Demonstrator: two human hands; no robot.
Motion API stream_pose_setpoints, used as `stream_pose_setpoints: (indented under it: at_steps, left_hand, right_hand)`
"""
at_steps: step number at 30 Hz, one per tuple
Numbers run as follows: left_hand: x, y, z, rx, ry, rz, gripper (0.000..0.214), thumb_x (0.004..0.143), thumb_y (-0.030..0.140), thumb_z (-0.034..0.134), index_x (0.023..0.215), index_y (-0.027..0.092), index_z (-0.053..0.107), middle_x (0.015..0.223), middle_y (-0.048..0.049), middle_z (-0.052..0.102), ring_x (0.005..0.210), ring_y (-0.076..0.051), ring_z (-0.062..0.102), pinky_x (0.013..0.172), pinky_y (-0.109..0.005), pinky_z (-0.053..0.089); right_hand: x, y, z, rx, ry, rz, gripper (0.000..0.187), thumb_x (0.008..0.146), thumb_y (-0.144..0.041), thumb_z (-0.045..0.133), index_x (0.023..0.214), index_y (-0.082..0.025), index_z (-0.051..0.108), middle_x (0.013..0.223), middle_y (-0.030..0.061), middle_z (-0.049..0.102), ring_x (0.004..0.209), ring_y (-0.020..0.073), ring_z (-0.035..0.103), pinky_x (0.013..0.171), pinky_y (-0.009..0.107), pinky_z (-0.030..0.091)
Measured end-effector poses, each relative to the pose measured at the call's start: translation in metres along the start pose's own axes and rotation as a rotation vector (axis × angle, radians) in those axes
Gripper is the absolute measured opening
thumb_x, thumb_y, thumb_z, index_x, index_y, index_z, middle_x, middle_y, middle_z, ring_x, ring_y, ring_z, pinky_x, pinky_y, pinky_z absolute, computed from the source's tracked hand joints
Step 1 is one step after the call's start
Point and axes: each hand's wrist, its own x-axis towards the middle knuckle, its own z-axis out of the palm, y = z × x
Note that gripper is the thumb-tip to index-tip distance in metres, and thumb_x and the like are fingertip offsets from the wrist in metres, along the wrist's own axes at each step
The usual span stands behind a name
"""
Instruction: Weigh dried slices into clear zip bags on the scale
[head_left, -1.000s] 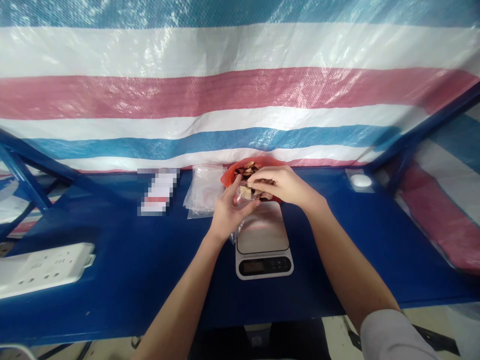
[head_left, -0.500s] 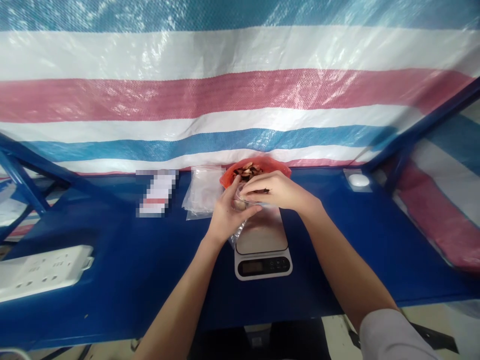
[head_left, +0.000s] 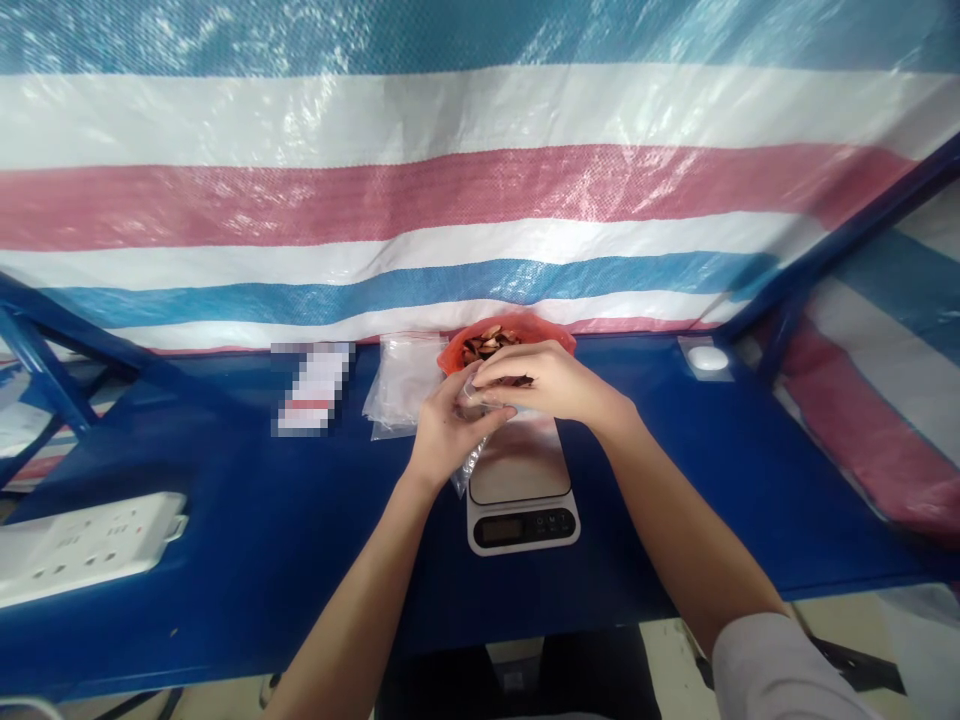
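My left hand is curled round a clear plastic bag, whose lower corner hangs out below the palm. Reaching across from the right, my right hand has its fingertips at the bag's mouth, close to the left fingers; what its fingers pinch there is partly hidden. Just behind both hands lies an open red bag full of brown dried slices. Under the hands stands a kitchen scale with a metal plate and a dark display; its far part is covered by my hands.
Several flat clear zip bags lie left of my hands, beside a blurred paper packet. A white power strip is at the left, and a white round object on clear plastic at the right. Behind the blue table hangs striped sheeting.
The view has shifted slightly. Both hands stay together over the scale with the clear bag, their fingers only a little closer.
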Motion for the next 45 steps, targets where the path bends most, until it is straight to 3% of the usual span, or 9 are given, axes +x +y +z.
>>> stream_pose_setpoints:
  at_steps: [11,14,18,20,23,26,31,39,45]
  left_hand:
    - [-0.005,0.008,-0.001,-0.049,0.033,0.061,0.064,0.076,0.053,0.084,0.129,0.02,0.068,0.12,-0.0115,0.077,0.118,-0.032,0.072,0.108,-0.049,0.057]
    - [-0.01,0.012,-0.008,-0.041,0.042,0.059,0.067,0.078,0.053,0.083,0.133,0.02,0.066,0.118,-0.0104,0.078,0.113,-0.03,0.074,0.106,-0.049,0.057]
    - [-0.015,0.018,-0.024,0.011,0.038,0.078,0.066,0.077,0.054,0.083,0.132,0.02,0.068,0.126,-0.0109,0.075,0.119,-0.03,0.071,0.109,-0.047,0.056]
    - [-0.016,0.017,-0.033,0.041,0.028,0.078,0.066,0.077,0.055,0.083,0.131,0.019,0.069,0.125,-0.0111,0.076,0.114,-0.03,0.073,0.106,-0.045,0.057]
    - [-0.018,0.008,-0.043,0.064,0.027,0.076,0.071,0.074,0.056,0.084,0.132,0.018,0.068,0.113,-0.0108,0.079,0.102,-0.027,0.075,0.1,-0.042,0.06]
    - [-0.024,-0.005,-0.043,0.064,0.025,0.053,0.077,0.073,0.057,0.085,0.135,0.017,0.066,0.107,-0.0103,0.078,0.095,-0.025,0.075,0.096,-0.042,0.061]
    - [-0.034,-0.019,-0.033,0.047,0.023,-0.002,0.081,0.073,0.06,0.083,0.139,0.018,0.062,0.111,-0.0108,0.077,0.106,-0.027,0.074,0.103,-0.042,0.057]
    - [-0.04,-0.018,-0.028,0.039,0.034,-0.02,0.076,0.077,0.059,0.08,0.137,0.016,0.062,0.121,-0.0136,0.076,0.116,-0.028,0.071,0.11,-0.041,0.053]
    - [-0.04,-0.015,-0.027,0.027,0.072,0.016,0.072,0.078,0.06,0.08,0.132,0.015,0.066,0.125,-0.0141,0.075,0.121,-0.03,0.069,0.114,-0.042,0.05]
  right_hand:
    - [-0.008,-0.03,-0.022,0.051,-0.002,0.116,0.016,0.091,-0.019,0.071,0.101,-0.026,0.082,0.106,0.0021,0.081,0.1,0.0195,0.075,0.09,0.034,0.061]
    - [-0.026,-0.027,-0.023,0.046,0.065,0.173,0.016,0.09,-0.024,0.072,0.103,-0.025,0.081,0.108,0.0037,0.08,0.101,0.0217,0.075,0.092,0.036,0.06]
    - [-0.072,-0.019,-0.012,0.06,0.166,0.304,0.02,0.091,-0.034,0.071,0.106,-0.024,0.079,0.112,0.0072,0.078,0.106,0.0242,0.073,0.095,0.039,0.06]
    - [-0.098,-0.016,0.0,0.025,0.194,0.36,0.026,0.09,-0.038,0.072,0.113,-0.028,0.076,0.129,0.0079,0.071,0.121,0.0266,0.067,0.103,0.043,0.056]
    - [-0.133,-0.017,0.022,-0.037,0.179,0.458,0.053,0.086,-0.044,0.077,0.136,-0.032,0.064,0.161,0.0104,0.043,0.146,0.0308,0.046,0.118,0.049,0.044]
    - [-0.153,-0.018,0.04,-0.027,0.101,0.503,0.073,0.085,-0.05,0.076,0.151,-0.033,0.049,0.171,0.012,0.025,0.157,0.0332,0.027,0.123,0.053,0.035]
    - [-0.158,-0.013,0.051,-0.04,0.013,0.479,0.084,0.084,-0.047,0.076,0.158,-0.031,0.038,0.173,0.0137,0.017,0.16,0.0351,0.015,0.127,0.057,0.024]
    - [-0.157,-0.006,0.053,-0.077,0.004,0.434,0.083,0.083,-0.044,0.077,0.155,-0.023,0.042,0.172,0.0182,0.016,0.16,0.036,0.014,0.127,0.056,0.022]
    - [-0.159,-0.005,0.055,-0.101,0.042,0.384,0.079,0.084,-0.048,0.075,0.153,-0.026,0.045,0.172,0.0137,0.018,0.159,0.036,0.019,0.126,0.056,0.026]
